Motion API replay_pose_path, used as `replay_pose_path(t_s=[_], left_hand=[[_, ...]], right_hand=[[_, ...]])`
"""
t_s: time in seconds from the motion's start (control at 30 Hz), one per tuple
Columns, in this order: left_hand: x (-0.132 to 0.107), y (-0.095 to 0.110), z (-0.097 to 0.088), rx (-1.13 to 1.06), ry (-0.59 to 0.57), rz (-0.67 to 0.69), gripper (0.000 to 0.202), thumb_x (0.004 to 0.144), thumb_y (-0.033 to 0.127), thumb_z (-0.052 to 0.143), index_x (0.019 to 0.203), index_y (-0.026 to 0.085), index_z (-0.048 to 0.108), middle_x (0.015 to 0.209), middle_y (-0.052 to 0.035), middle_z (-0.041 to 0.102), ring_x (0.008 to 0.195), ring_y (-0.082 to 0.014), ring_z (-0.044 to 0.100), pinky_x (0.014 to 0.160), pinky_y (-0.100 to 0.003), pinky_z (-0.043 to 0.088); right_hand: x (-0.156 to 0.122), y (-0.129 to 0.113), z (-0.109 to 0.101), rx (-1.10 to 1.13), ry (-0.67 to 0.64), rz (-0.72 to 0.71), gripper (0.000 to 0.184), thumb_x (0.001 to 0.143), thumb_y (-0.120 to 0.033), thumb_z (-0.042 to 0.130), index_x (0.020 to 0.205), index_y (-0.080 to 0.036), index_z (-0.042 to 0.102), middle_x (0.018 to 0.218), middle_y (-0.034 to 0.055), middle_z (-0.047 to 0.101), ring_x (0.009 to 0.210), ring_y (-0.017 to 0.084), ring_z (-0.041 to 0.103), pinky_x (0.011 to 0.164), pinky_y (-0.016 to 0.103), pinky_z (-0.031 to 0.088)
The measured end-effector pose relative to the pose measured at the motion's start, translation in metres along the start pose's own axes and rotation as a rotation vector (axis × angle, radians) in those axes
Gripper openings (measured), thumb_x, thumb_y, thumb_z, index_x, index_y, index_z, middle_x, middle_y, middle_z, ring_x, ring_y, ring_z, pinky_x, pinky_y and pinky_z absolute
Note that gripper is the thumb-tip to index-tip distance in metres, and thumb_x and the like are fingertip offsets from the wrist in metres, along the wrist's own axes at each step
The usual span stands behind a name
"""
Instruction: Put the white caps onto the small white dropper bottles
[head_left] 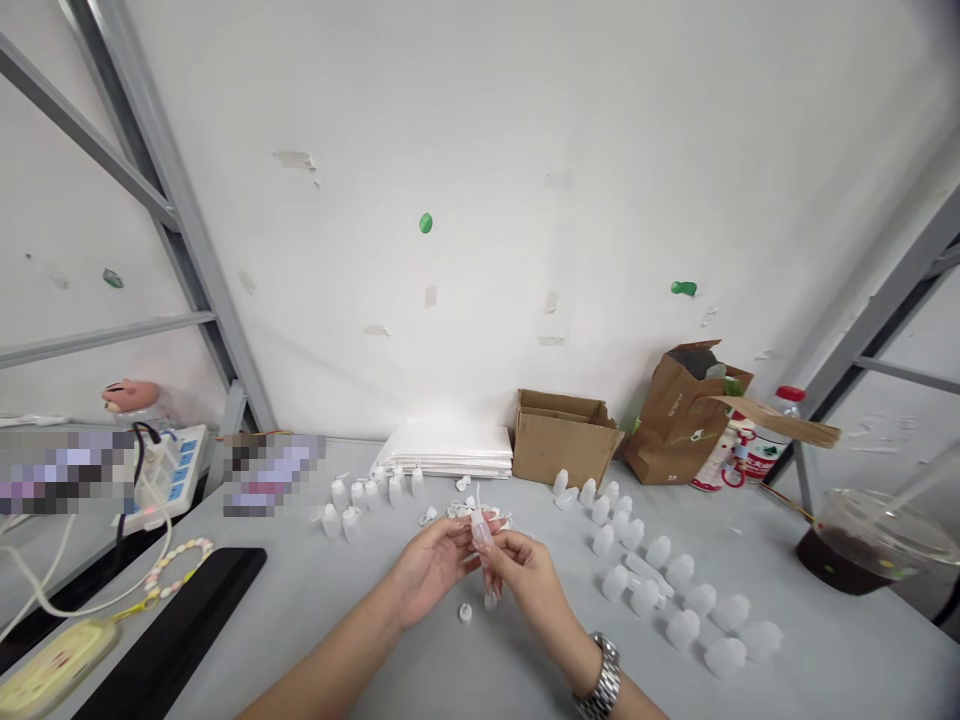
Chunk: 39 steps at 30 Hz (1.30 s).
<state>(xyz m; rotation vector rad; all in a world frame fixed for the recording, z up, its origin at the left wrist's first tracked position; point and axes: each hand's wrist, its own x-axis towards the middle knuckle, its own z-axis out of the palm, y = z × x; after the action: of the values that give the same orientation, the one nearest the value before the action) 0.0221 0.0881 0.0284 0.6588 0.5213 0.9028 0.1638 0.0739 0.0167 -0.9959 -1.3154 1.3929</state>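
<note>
A small translucent squeeze bottle (481, 532) with a thin nozzle tip is held tilted between my two hands, over the front middle of the table. My left hand (431, 572), palm turned up, has its fingertips closed round the upper part. My right hand (529, 580) pinches the bottle from the right side. Just below my hands lie a small white cap (465, 612) and another small translucent piece (490, 601). Behind my fingers, partly hidden, is a loose pile of small white parts (454, 511). Several bottles with nozzle tips (372, 494) stand at the left.
Several bottles without tips (658, 552) spread across the right. A cardboard box (562, 445), stacked white sheets (448, 450) and a paper bag (671, 420) line the wall. A drink cup (855, 550) stands far right. A power strip (169, 480) and black pad (187, 630) are left.
</note>
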Motion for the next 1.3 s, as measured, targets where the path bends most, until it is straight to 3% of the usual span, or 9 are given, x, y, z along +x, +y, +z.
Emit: replay_pose_path(t_s=[0.23, 0.33, 0.43, 0.6, 0.77, 0.9, 1.1, 1.2, 1.3], left_hand=[[-0.001, 0.001, 0.003, -0.068, 0.007, -0.007, 0.029, 0.078, 0.018, 0.043, 0.093, 0.007, 0.065, 0.084, -0.0098, 0.067, 0.076, -0.0163, 0.056, 0.081, -0.032, 0.037], [-0.001, 0.0, 0.004, -0.093, -0.025, -0.004, 0.027, 0.079, 0.019, 0.043, 0.087, 0.007, 0.066, 0.06, -0.0029, 0.058, 0.059, -0.0119, 0.049, 0.073, -0.028, 0.037], [0.0, -0.001, 0.004, -0.11, -0.069, -0.029, 0.026, 0.079, 0.021, 0.042, 0.083, 0.009, 0.064, 0.051, 0.0011, 0.048, 0.055, -0.0119, 0.046, 0.067, -0.027, 0.036], [0.0, -0.002, 0.005, -0.129, -0.072, -0.046, 0.021, 0.078, 0.021, 0.043, 0.07, 0.013, 0.06, 0.052, 0.0002, 0.05, 0.056, -0.0122, 0.047, 0.066, -0.025, 0.036], [-0.002, -0.004, 0.007, -0.148, -0.022, -0.116, 0.019, 0.077, 0.022, 0.046, 0.074, 0.013, 0.062, 0.049, 0.0004, 0.052, 0.055, -0.0132, 0.049, 0.064, -0.026, 0.038], [-0.004, -0.006, 0.008, -0.18, 0.032, -0.139, 0.016, 0.076, 0.021, 0.05, 0.079, 0.012, 0.063, 0.074, -0.0037, 0.063, 0.061, -0.0122, 0.054, 0.068, -0.027, 0.041], [-0.001, -0.001, 0.008, -0.114, 0.083, 0.029, 0.017, 0.079, 0.025, 0.051, 0.083, 0.015, 0.063, 0.08, -0.0023, 0.065, 0.054, -0.0088, 0.051, 0.06, -0.024, 0.041], [-0.002, 0.002, 0.007, -0.09, 0.076, 0.077, 0.019, 0.079, 0.024, 0.049, 0.084, 0.014, 0.064, 0.089, -0.0061, 0.067, 0.075, -0.0149, 0.058, 0.068, -0.025, 0.041], [-0.002, 0.003, 0.003, -0.053, 0.05, 0.097, 0.023, 0.077, 0.018, 0.049, 0.092, 0.011, 0.064, 0.098, -0.01, 0.066, 0.099, -0.0209, 0.055, 0.08, -0.029, 0.04]], right_hand=[[-0.001, -0.007, -0.001, 0.323, -0.151, 0.078, 0.032, 0.072, -0.039, 0.062, 0.055, -0.013, 0.055, 0.047, -0.0017, 0.053, 0.039, 0.005, 0.039, 0.042, 0.019, 0.027], [-0.002, -0.01, 0.0, 0.39, -0.204, 0.093, 0.028, 0.073, -0.036, 0.062, 0.062, -0.01, 0.061, 0.047, -0.0011, 0.052, 0.04, 0.005, 0.038, 0.043, 0.02, 0.025], [-0.003, -0.013, 0.0, 0.443, -0.239, 0.11, 0.027, 0.074, -0.034, 0.061, 0.07, -0.008, 0.066, 0.045, -0.0018, 0.05, 0.039, 0.005, 0.036, 0.044, 0.02, 0.024], [-0.003, -0.012, -0.004, 0.541, -0.313, 0.173, 0.025, 0.075, -0.03, 0.061, 0.073, -0.007, 0.067, 0.045, -0.0012, 0.05, 0.039, 0.005, 0.037, 0.046, 0.021, 0.027], [-0.005, -0.008, -0.002, 0.674, -0.414, 0.252, 0.023, 0.075, -0.028, 0.059, 0.073, -0.006, 0.067, 0.042, -0.0025, 0.047, 0.038, 0.005, 0.035, 0.044, 0.02, 0.027], [-0.008, -0.007, 0.001, 0.721, -0.467, 0.272, 0.024, 0.076, -0.029, 0.059, 0.074, -0.007, 0.066, 0.042, -0.0031, 0.047, 0.038, 0.004, 0.035, 0.045, 0.02, 0.028], [-0.006, -0.007, 0.003, 0.554, -0.289, 0.167, 0.025, 0.072, -0.034, 0.064, 0.072, -0.009, 0.063, 0.054, 0.002, 0.058, 0.044, 0.006, 0.046, 0.048, 0.02, 0.032], [-0.003, -0.007, 0.004, 0.338, -0.172, 0.105, 0.029, 0.068, -0.038, 0.067, 0.064, -0.012, 0.056, 0.056, 0.001, 0.059, 0.045, 0.007, 0.048, 0.047, 0.02, 0.033], [-0.002, -0.005, 0.004, 0.143, -0.045, 0.04, 0.032, 0.064, -0.043, 0.069, 0.062, -0.014, 0.053, 0.054, -0.0018, 0.056, 0.045, 0.008, 0.048, 0.047, 0.021, 0.036]])
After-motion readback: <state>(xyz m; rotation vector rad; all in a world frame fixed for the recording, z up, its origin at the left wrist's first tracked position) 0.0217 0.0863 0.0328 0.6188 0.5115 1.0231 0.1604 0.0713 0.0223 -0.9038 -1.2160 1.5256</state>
